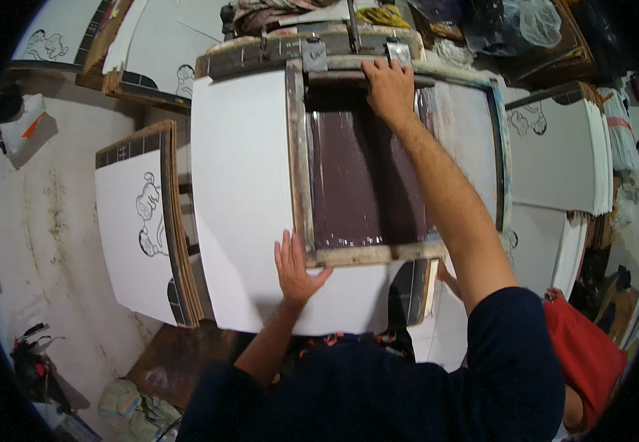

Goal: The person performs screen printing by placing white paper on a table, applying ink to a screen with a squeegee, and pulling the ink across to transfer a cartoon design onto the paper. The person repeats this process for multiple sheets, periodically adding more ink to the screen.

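A wooden-framed printing screen (378, 255) lies over a white sheet (242, 177) on a board. Its mesh (345, 177) is dark purple-brown and looks wet, with shiny streaks along its edges. At the far end of the screen, my right hand (391, 92) has its fingers bent over the squeegee (334, 78), a dark bar running across the frame. My left hand (297, 274) rests with stretched fingers at the near left corner of the frame, partly over the white sheet. Two metal clamps (314, 56) sit at the far edge of the frame.
To the left stands a board (131, 221) with a line drawing on white; similar printed sheets (555, 155) are on the right. Behind lie cloths (275, 13) and plastic bags (514, 29). Another person's red garment (584, 346) shows at lower right.
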`<state>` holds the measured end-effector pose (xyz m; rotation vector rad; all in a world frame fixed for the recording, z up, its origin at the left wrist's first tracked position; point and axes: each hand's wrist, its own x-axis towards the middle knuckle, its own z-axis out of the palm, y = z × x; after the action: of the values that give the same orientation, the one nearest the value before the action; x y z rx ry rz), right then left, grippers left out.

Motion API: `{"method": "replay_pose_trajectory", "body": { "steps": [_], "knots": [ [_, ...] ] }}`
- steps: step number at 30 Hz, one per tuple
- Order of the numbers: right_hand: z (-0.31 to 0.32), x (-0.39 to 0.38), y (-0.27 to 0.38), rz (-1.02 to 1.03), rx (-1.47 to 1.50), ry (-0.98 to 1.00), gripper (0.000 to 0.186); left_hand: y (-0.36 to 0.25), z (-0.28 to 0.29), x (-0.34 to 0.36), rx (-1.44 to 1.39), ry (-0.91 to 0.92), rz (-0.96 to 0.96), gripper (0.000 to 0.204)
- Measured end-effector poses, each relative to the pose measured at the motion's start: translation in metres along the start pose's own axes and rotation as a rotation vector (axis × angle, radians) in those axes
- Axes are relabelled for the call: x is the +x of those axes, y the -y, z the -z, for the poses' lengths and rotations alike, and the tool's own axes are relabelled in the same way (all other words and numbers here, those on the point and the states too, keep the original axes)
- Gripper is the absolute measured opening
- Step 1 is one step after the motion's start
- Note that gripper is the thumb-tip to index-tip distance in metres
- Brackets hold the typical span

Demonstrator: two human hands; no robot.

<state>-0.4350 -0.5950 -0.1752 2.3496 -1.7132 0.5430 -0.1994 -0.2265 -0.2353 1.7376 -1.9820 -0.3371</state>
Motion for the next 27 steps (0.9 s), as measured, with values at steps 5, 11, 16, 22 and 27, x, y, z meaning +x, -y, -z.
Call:
{"method": "replay_pose_trajectory", "body": {
  "steps": [5, 11, 16, 22, 27],
  "knots": [
    [0.037, -0.086, 0.030, -0.024, -0.021, 0.145, 0.037, -0.001, 0.000, -0.001, 0.029, 0.000, 0.008, 0.115],
    [0.106, -0.231, 0.086, -0.060, 0.026, 0.181, 0.026, 0.000, 0.000, -0.002, -0.010, 0.015, 0.031, 0.112],
    [0.122, -0.284, 0.107, -0.103, 0.089, 0.179, 0.034, 0.000, 0.002, -0.001, -0.028, 0.016, 0.034, 0.113],
    [0.120, -0.291, 0.110, -0.135, 0.111, 0.219, 0.033, -0.002, 0.005, -0.001, -0.032, 0.068, 0.068, 0.113],
    [0.121, -0.294, 0.109, -0.099, 0.103, 0.190, 0.036, -0.003, 0.006, -0.001, -0.029, 0.071, 0.061, 0.113]
  ]
}}
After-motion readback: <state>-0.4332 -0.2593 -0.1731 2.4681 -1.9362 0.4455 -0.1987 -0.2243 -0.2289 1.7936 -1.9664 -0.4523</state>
